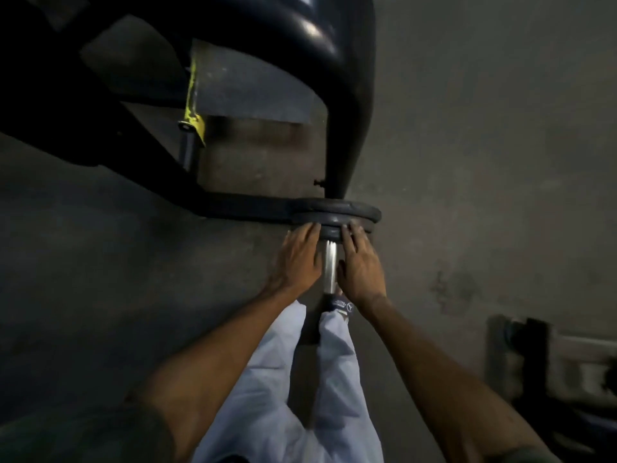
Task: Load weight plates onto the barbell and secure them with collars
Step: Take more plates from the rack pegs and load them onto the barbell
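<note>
A shiny steel barbell sleeve (330, 267) points toward me at the middle of the view. Dark weight plates (360, 212) sit on it, seen edge-on, stacked against the black frame. My left hand (297, 260) lies flat on the left of the sleeve, fingertips against the nearest small plate (330, 231). My right hand (360, 265) is on the right side, fingers curled over that plate's rim. Both hands press on the plate. No collar is visible.
A black tubular machine frame (347, 95) curves up behind the plates, with a yellow bracket (193, 115) to its left. Grey concrete floor surrounds me. My light trousers and a shoe (340, 305) are below the sleeve. A blurred dark and white object (561, 362) sits low right.
</note>
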